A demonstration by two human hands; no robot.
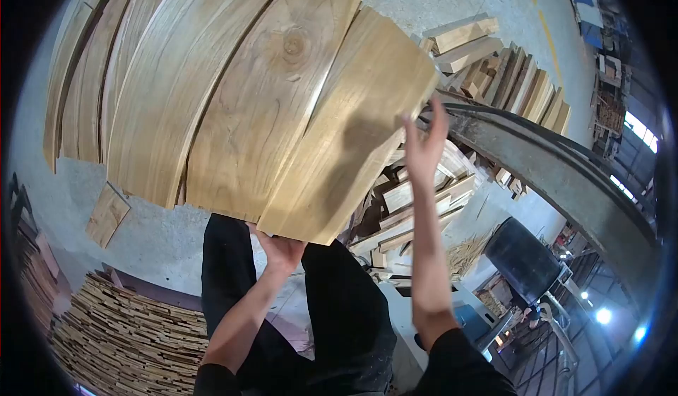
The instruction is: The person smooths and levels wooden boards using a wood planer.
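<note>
Left hand [282,249] is at the near end of the board [353,113]. Its fingers are curled onto that end from below, tips hidden under the wood. Right hand [424,152] is just beside the board's right edge and not touching it, fingers [438,117] spread apart and straight.

Risks, near to far:
- The board is carried at one end by one hand. With most of its length beyond the grip, it can swing or twist out of the left fingers, and the near end would land on the legs [346,311] directly below it.
- Bare hands on a sawn edge: if the board slips, expect splinters or a pinched left palm.
- The right hand is open and off the wood. A grab at a moving edge could trap those fingers between the board and the offcut pile [413,202] just right of it.
- The board's left edge lies against the knotted plank [268,92]; I can't tell whether it overlaps or only touches. A twist there could drag that plank and the row of planks [141,78] left of it out of line.
- Slat stack [131,336] sits near-left of the board and the loose offcuts right of it, so there's little room on the floor [162,237] for a step back.
- Steel beam [565,173] runs right of and beyond the board. A wide swing of the far end could strike it and jar the grip.
</note>
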